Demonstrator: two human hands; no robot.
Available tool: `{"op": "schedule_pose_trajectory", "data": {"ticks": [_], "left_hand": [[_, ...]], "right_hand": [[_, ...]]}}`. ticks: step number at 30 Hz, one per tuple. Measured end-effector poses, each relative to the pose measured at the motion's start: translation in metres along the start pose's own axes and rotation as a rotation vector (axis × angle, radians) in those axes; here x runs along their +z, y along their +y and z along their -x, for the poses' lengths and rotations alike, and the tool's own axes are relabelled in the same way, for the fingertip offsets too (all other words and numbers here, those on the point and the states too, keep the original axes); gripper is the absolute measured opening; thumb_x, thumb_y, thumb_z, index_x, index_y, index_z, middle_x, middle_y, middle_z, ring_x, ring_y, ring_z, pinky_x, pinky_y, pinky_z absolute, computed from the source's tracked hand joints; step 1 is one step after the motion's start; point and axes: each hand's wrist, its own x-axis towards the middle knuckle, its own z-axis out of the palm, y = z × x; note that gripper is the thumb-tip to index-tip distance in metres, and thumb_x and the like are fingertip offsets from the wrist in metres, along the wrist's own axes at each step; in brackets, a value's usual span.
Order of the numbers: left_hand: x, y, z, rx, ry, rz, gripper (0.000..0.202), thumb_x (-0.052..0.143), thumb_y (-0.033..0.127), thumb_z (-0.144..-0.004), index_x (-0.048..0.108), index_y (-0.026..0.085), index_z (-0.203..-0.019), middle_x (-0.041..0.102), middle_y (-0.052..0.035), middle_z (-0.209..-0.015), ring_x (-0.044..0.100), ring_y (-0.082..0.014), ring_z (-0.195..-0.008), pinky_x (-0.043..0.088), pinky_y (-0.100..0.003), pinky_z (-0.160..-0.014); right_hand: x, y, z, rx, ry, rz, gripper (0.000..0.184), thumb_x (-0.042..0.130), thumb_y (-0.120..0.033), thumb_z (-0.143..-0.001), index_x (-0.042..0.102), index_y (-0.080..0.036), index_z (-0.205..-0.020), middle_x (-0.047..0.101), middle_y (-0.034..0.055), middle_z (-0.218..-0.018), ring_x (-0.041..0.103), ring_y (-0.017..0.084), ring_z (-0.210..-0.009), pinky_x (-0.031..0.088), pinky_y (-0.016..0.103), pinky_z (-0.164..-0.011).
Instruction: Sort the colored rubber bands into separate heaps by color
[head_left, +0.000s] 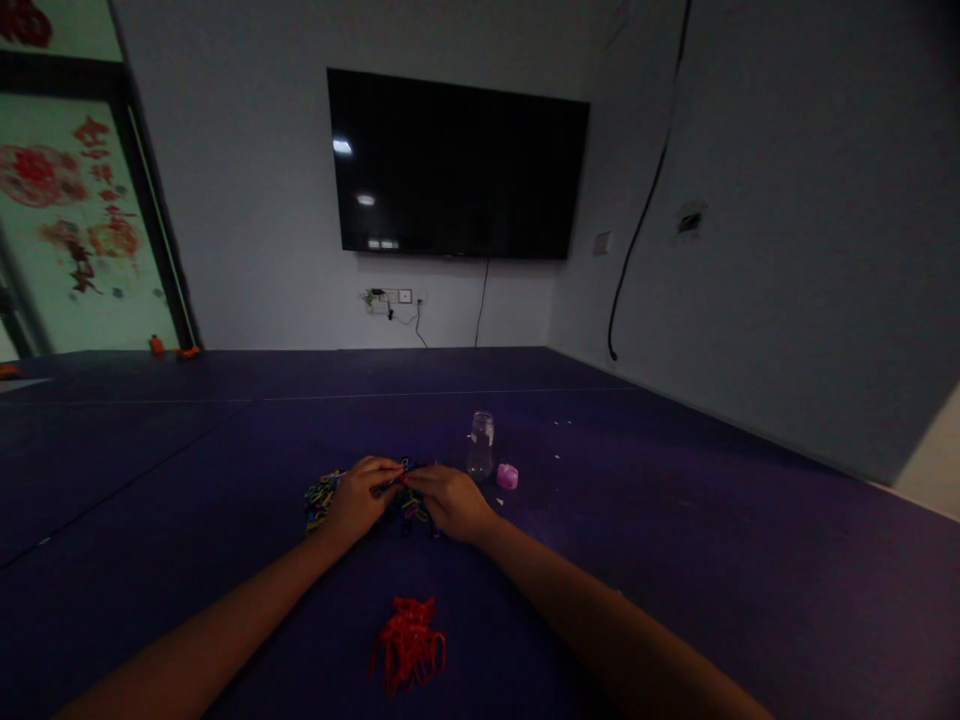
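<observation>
My left hand and my right hand meet over a pile of mixed loops, fingertips pinched close together. A bit of red, which looks like a red rubber band, shows between their fingers. Beneath and between the hands lie multicoloured rubber bands, partly hidden by the fingers. More of them, mostly yellow, blue and dark, form a heap beside my left hand. Nearer to me, between my forearms, sits a separate bunch of red rubber bands.
Just beyond my right hand a clear plastic jar stands upright, a pink lid beside it. Small white scraps dot the purple floor. Farther off are a wall-mounted television, a hanging black cable and orange objects by the door.
</observation>
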Motion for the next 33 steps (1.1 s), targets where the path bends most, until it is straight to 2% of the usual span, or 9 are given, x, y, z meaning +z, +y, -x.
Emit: {"op": "schedule_pose_trajectory", "data": {"ticks": [8, 11, 15, 18, 22, 25, 29, 33], "left_hand": [[0.0, 0.003, 0.0, -0.017, 0.019, 0.043, 0.014, 0.06, 0.017, -0.078, 0.073, 0.021, -0.079, 0.073, -0.0042, -0.083, 0.068, -0.0176, -0.076, 0.055, -0.031, -0.073], [0.0, 0.005, -0.001, -0.042, 0.039, 0.056, 0.013, 0.059, 0.018, -0.078, 0.072, 0.021, -0.077, 0.072, -0.004, -0.08, 0.067, -0.0175, -0.072, 0.055, -0.03, -0.071], [-0.001, 0.006, -0.002, -0.127, 0.06, 0.059, 0.013, 0.058, 0.021, -0.077, 0.071, 0.02, -0.076, 0.071, -0.0039, -0.075, 0.066, -0.0175, -0.067, 0.053, -0.028, -0.064], [-0.001, 0.007, -0.001, -0.184, 0.06, 0.069, 0.013, 0.056, 0.019, -0.075, 0.069, 0.019, -0.075, 0.07, -0.0035, -0.074, 0.066, -0.017, -0.066, 0.053, -0.027, -0.063], [-0.002, 0.009, -0.001, -0.234, 0.029, 0.09, 0.013, 0.055, 0.019, -0.074, 0.067, 0.018, -0.072, 0.07, -0.0026, -0.072, 0.066, -0.0164, -0.065, 0.052, -0.026, -0.061], [-0.002, 0.009, -0.001, -0.238, 0.031, 0.105, 0.013, 0.054, 0.015, -0.072, 0.066, 0.018, -0.071, 0.07, -0.002, -0.072, 0.065, -0.0159, -0.065, 0.052, -0.026, -0.061], [-0.001, 0.007, -0.001, -0.237, 0.044, 0.116, 0.012, 0.054, 0.014, -0.071, 0.066, 0.019, -0.072, 0.07, -0.0016, -0.072, 0.066, -0.0157, -0.064, 0.053, -0.026, -0.063], [0.0, 0.005, 0.0, -0.233, 0.038, 0.11, 0.013, 0.054, 0.014, -0.072, 0.066, 0.019, -0.074, 0.07, -0.0016, -0.071, 0.066, -0.0162, -0.065, 0.053, -0.026, -0.061]], "right_hand": [[0.0, -0.003, 0.0, -0.039, -0.019, -0.009, 0.041, 0.043, -0.009, -0.082, 0.061, -0.017, -0.118, 0.063, 0.0094, -0.119, 0.059, 0.018, -0.107, 0.045, 0.032, -0.093], [0.0, -0.001, 0.001, 0.061, 0.046, -0.055, 0.04, 0.042, -0.01, -0.085, 0.06, -0.019, -0.119, 0.064, 0.0072, -0.117, 0.059, 0.018, -0.106, 0.046, 0.032, -0.092], [0.001, 0.006, 0.002, 0.288, 0.176, -0.06, 0.039, 0.042, -0.01, -0.084, 0.064, -0.02, -0.115, 0.067, 0.0063, -0.111, 0.06, 0.018, -0.103, 0.046, 0.032, -0.091], [0.002, 0.009, 0.001, 0.362, 0.129, -0.013, 0.041, 0.043, -0.007, -0.081, 0.065, -0.019, -0.113, 0.067, 0.007, -0.11, 0.059, 0.019, -0.102, 0.046, 0.031, -0.09], [0.003, 0.01, -0.001, 0.302, -0.039, 0.028, 0.043, 0.043, -0.003, -0.078, 0.066, -0.019, -0.11, 0.067, 0.006, -0.111, 0.058, 0.018, -0.102, 0.044, 0.03, -0.091], [0.002, 0.009, -0.002, 0.259, -0.119, 0.064, 0.041, 0.044, -0.005, -0.08, 0.065, -0.018, -0.113, 0.066, 0.0072, -0.113, 0.056, 0.02, -0.105, 0.042, 0.033, -0.091], [0.003, 0.009, -0.002, 0.206, -0.169, 0.096, 0.04, 0.045, -0.009, -0.082, 0.062, -0.017, -0.116, 0.065, 0.0089, -0.115, 0.054, 0.022, -0.11, 0.041, 0.037, -0.091], [0.003, 0.011, -0.002, 0.051, -0.157, 0.016, 0.036, 0.047, -0.008, -0.08, 0.066, -0.018, -0.109, 0.066, 0.0074, -0.114, 0.055, 0.021, -0.11, 0.041, 0.035, -0.093]]}}
